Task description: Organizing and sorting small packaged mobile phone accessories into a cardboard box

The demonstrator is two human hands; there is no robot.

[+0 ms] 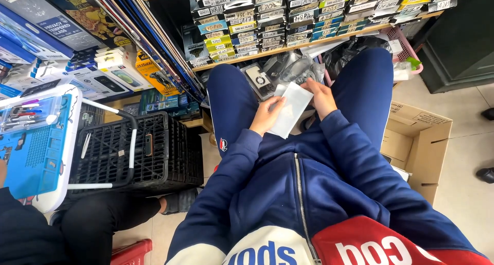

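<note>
Nearest the camera, at the bottom of the frame, is the person's blue zipped jacket (288, 193), its sleeves running up toward the middle of the picture. There the left hand (266, 116) and the right hand (321, 96) both grip a flat white packet (292, 110), fingers closed on its edges. The packet lies between the two hands over the lap, its long axis tilted from lower left to upper right; the left hand holds the lower left edge, the right hand the upper right end, and each is equally close to it. Blue-trousered knees (229, 98) spread to either side. Just beyond the hands, clear plastic bags (288, 69) and a small boxed item sit on the floor against a wooden shelf (309, 44) stacked with labelled flat boxes. At left stands a black plastic crate (128, 152), beside another person's tray table (38, 141). At right, an open cardboard box (419, 136) rests on pale floor tiles (463, 183).
</note>
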